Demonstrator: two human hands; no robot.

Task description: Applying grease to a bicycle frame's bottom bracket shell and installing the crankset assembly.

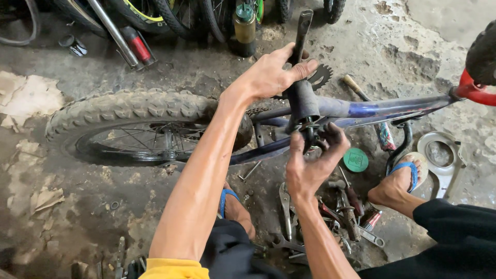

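A small blue bicycle frame (382, 108) lies upside down on the floor, its knobby rear wheel (139, 121) to the left. My left hand (274, 75) grips the dark crank arm (300, 33) that sticks up from the bottom bracket shell (304, 101). Below it, my greasy right hand (312, 160) has its fingers closed around the axle end and small fittings (311, 135) under the shell. The toothed chainring (321, 76) shows behind the crank. What my right fingers pinch is partly hidden.
Wrenches and other hand tools (343, 212) lie scattered between my sandalled feet (400, 181). A green round lid (356, 160) and a grey chain guard (442, 157) sit at the right. Bottles (244, 26) and other bicycle wheels (150, 15) line the back. Torn cardboard (23, 98) lies left.
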